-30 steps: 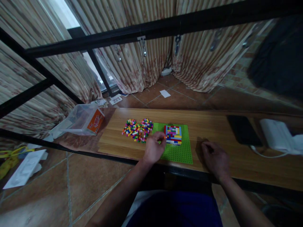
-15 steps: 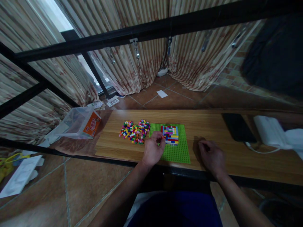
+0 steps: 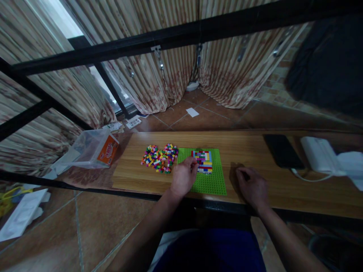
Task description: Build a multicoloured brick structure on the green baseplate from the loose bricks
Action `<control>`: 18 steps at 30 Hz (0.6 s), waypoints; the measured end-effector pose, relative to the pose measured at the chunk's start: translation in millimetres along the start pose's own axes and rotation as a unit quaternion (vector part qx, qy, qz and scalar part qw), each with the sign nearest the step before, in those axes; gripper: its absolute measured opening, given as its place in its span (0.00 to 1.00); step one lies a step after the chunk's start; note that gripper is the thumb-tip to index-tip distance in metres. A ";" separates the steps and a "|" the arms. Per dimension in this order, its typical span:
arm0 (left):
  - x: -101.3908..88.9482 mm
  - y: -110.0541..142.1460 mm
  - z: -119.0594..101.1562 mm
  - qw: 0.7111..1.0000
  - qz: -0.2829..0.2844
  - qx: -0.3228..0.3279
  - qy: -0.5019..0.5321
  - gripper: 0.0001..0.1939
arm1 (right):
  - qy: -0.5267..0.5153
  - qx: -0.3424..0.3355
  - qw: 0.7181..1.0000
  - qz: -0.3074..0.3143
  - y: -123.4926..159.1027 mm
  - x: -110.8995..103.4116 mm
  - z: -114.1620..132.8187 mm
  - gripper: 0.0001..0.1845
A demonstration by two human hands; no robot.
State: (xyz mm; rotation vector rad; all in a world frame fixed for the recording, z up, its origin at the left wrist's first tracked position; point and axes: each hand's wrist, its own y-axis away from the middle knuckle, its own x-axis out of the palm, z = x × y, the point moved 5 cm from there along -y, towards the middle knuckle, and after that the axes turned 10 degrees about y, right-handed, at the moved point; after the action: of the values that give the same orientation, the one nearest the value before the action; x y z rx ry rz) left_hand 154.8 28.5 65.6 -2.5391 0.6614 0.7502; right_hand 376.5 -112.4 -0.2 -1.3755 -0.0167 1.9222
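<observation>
On the green baseplate (image 3: pixel 217 181), a rectangular build of many-coloured bricks (image 3: pixel 207 162) sits toward the far side. My left hand (image 3: pixel 183 177) is over the plate's left part, thumb and fingers pinched at the build's left edge. A small red brick showed in that pinch a moment ago; the fingers now mostly hide it. To the left lies a loose heap of small coloured bricks (image 3: pixel 159 158). My right hand (image 3: pixel 253 187) rests on the wooden tabletop, right of the baseplate, fingers curled in and no object visible in them.
A black phone (image 3: pixel 283 152) with a white cable lies at the right, beside a white box-shaped device (image 3: pixel 320 155). A clear plastic tub (image 3: pixel 87 151) with an orange label stands off the table's left end. A dark metal bar (image 3: pixel 170 36) crosses above, in front of the curtains.
My left hand's fingertips have moved slightly in over the build's left edge, and the red brick has gone from sight. The right hand stays in place. The whole view has shifted slightly.
</observation>
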 end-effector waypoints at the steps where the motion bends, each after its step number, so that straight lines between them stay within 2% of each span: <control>1: -0.4 -0.2 -0.5 1.000 -0.002 0.001 0.004 0.02 | 0.000 0.000 1.000 0.000 0.0 -0.3 0.4 0.23; 11: 6.2 -2.7 -3.7 0.998 0.012 0.066 -0.017 0.05 | -0.007 0.006 1.000 0.005 0.3 -1.1 1.2 0.25; 18: 14.0 -3.6 -6.5 0.990 -0.008 0.093 -0.102 0.05 | -0.005 0.010 1.000 0.007 0.1 -2.7 2.8 0.22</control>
State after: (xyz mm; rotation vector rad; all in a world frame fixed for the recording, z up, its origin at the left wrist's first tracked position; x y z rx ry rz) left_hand 169.7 23.6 63.2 -2.2593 0.6110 0.8856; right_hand 374.5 -112.9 3.1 -1.3556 0.0071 1.9361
